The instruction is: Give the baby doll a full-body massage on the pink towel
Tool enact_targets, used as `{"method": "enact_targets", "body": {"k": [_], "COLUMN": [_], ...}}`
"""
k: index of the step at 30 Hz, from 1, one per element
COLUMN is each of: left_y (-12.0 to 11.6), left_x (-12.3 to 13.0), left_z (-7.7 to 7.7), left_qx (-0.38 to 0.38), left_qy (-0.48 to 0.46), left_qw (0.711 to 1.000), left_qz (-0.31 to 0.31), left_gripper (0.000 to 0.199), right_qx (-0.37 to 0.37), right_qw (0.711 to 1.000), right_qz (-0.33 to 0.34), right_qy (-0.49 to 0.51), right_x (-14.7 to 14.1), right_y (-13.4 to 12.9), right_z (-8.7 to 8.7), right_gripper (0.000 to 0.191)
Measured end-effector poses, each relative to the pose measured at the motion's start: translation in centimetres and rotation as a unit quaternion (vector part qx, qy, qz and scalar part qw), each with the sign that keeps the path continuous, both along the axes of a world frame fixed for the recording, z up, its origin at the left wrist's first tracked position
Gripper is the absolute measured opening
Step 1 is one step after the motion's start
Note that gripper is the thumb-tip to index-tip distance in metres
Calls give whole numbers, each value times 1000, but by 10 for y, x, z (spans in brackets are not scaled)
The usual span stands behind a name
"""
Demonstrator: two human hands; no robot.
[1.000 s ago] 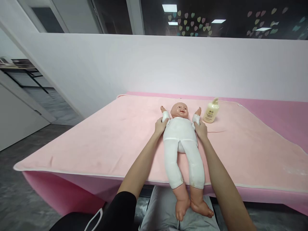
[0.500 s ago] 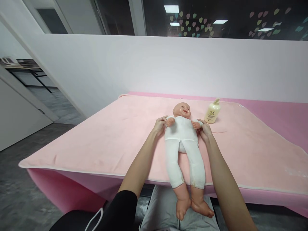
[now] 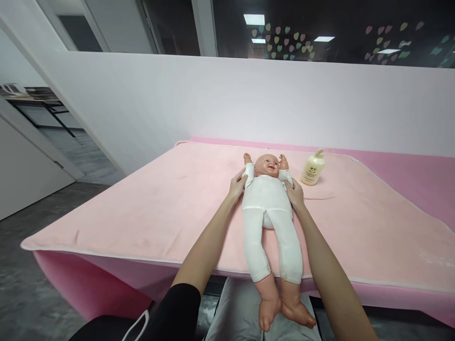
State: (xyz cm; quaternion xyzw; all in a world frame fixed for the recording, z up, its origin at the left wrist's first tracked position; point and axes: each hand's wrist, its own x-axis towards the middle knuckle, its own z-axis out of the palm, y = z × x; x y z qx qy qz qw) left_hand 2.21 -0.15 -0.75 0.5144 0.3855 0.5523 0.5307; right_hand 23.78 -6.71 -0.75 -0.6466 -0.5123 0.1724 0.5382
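Plain white wall [image 3: 149, 104] past the doll's head, with a dark window [image 3: 327, 28] above that, dotted with pastel hearts [image 3: 284, 43]. Under the doll there's a peach mat [image 3: 142, 203] over a pink cover [image 3: 408, 184], so my guess is the mat is there as padding.

The doll [image 3: 266, 194] itself lies on its back, head away from the person and legs toward them. Its feet stick out past the mat's near edge, above the person's lap [image 3: 234, 308], which probably just keeps the arms within easy reach.

Left hand [image 3: 237, 185] is closed around the doll's sleeve on that side, and the right hand [image 3: 295, 194] has the other sleeve the same way, thumb on top. Both doll arms point up beside its head. Holding the sleeves rather than the little hands looks like a way to steer both arms evenly.

The pump bottle [image 3: 312, 169] stands upright to the right of the doll's head, near the right hand, so I'd say it's parked close but out of the way. It has a dark logo with small print below, but it's too tiny from here for me to make out a brand. No other readable writing around the doll.
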Motion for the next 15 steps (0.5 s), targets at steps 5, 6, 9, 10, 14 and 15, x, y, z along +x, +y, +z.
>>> {"method": "enact_targets", "body": {"k": [5,6,9,10,14,15], "left_y": [-4,-4,-4,-3,-1,-2], "left_x": [1,1,1,2,3,3], "left_z": [5,6,6,5,2,3], "left_qx": [60,63,56,48,-38,-66], "left_qy": [200,234,267,256,134,96], "left_qw": [974,966,957,960,984,988], "left_qz": [84,90,99,104,108,102], "left_gripper": [42,39,36,37,47,51], "right_qx": [-93,-109,-130,-130,-95,-79], "right_qw": [993,991,987,987,992,993], "right_qz": [-32,-38,-48,-53,-82,-83], "right_qy": [-59,-69,-81,-81,-22,18], "right_x": [3,3,4,4,4,3], "right_y": [1,1,2,3,3,3], "right_z": [3,3,4,3,-1,-1], "right_gripper": [44,44,44,44,40,37]}}
